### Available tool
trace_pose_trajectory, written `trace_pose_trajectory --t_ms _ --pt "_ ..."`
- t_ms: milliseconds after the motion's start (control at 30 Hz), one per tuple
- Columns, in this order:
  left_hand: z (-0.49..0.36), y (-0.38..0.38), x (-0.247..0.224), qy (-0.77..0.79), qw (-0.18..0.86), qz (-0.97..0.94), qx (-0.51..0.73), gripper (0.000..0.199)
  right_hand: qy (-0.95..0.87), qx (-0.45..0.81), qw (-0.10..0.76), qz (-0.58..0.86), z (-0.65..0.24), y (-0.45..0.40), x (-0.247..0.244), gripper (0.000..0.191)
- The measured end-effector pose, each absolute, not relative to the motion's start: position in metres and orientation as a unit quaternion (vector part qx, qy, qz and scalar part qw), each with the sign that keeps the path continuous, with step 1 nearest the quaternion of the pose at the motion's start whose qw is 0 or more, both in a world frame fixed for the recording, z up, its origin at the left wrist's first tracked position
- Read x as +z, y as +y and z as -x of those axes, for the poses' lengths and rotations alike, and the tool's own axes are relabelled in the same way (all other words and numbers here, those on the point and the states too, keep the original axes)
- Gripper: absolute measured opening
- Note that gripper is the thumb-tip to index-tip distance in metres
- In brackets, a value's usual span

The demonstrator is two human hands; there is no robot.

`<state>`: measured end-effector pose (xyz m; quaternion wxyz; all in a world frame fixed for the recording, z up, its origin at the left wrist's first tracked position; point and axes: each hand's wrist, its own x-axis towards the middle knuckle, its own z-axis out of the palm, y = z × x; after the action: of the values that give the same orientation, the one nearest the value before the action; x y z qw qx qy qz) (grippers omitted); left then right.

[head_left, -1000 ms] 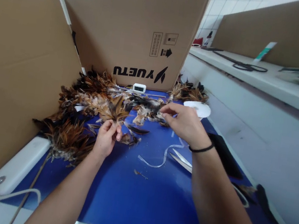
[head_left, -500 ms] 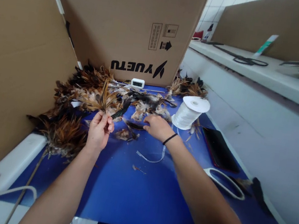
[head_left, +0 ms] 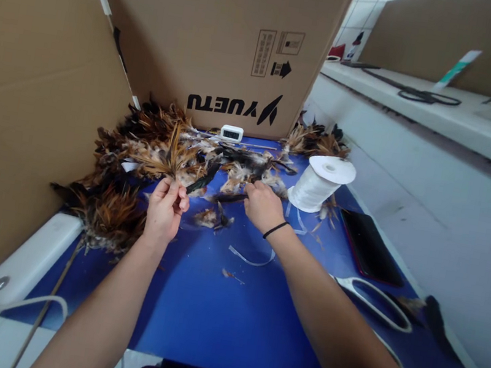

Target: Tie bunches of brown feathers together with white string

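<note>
Cardboard (head_left: 24, 80) is standing to the far left of the white ribbon spool (head_left: 314, 192), which is resting upright on the blue tabletop (head_left: 223, 323). Left of the spool and nearer the wearer, a white plastic bar (head_left: 35, 259) is lying, with a thin stick (head_left: 61, 278) running out from a brown-and-black feather bundle (head_left: 114, 219). Well left of the spool, a larger feather heap (head_left: 108, 150) is spreading.

Left of the spool, the person's left hand (head_left: 166, 209) is pinching a small fan of tan feathers (head_left: 172, 159) by its base, tips pointing up. Behind the spool and to its left, a carton panel printed YUETU (head_left: 205, 28) is standing, a white digital display (head_left: 231, 134) sitting before it.

Just left of the spool, the right hand (head_left: 264, 207) is bending over loose feathers (head_left: 238, 173), fingers curled; whether they are gripping one, the view cannot tell. A clear ribbon strip (head_left: 247, 262) is curling nearer the wearer than the spool. Right of the spool, a black phone (head_left: 370, 247) and white-handled scissors (head_left: 348, 283) are lying on its near side.
</note>
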<state>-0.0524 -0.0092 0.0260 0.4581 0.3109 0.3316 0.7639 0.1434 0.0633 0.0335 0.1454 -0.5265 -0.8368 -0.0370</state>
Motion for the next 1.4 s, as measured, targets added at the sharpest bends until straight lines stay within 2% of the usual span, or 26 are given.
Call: trace_pose_trajectory --t_ms 100,200,367,433,533,600,733,900,1067,1200,1400 --pt "0.052 -0.009 0.027 0.328 0.459 -0.308 0.766 0.025 -0.860 0.018 0.162 0.483 -0.138 0.063 0.031 0.018" --pt "0.052 -0.009 0.027 0.328 0.461 -0.305 0.766 0.026 -0.889 0.124 0.122 0.424 -0.132 0.060 0.029 0.019" --pt "0.051 -0.010 0.026 0.334 0.464 -0.297 0.765 0.024 -0.915 0.221 0.055 0.332 -0.131 0.055 0.037 0.025" --pt "0.051 -0.010 0.026 0.333 0.464 -0.294 0.767 0.024 -0.908 0.205 0.073 0.358 -0.134 0.057 0.039 0.026" --pt "0.051 -0.010 0.027 0.331 0.465 -0.291 0.768 0.024 -0.892 0.114 0.116 0.422 -0.139 0.063 0.037 0.036" --pt "0.051 -0.011 0.028 0.333 0.467 -0.291 0.766 0.024 -0.891 0.094 0.106 0.432 -0.141 0.068 0.033 0.043" --pt "0.050 -0.010 0.028 0.335 0.468 -0.292 0.764 0.024 -0.879 0.127 0.112 0.446 -0.148 0.077 0.033 0.036" --pt "0.051 -0.010 0.026 0.342 0.467 -0.293 0.761 0.024 -0.829 0.069 0.161 0.531 -0.164 0.088 0.042 0.031" --pt "0.050 -0.009 0.025 0.347 0.472 -0.292 0.756 0.023 -0.797 0.005 0.146 0.586 -0.182 0.094 0.049 0.028" --pt "0.049 -0.009 0.025 0.352 0.474 -0.293 0.752 0.021 -0.781 -0.018 0.096 0.616 -0.191 0.099 0.046 0.033" --pt "0.049 -0.009 0.023 0.358 0.478 -0.300 0.744 0.022 -0.823 0.003 0.064 0.564 -0.180 0.099 0.030 0.039"
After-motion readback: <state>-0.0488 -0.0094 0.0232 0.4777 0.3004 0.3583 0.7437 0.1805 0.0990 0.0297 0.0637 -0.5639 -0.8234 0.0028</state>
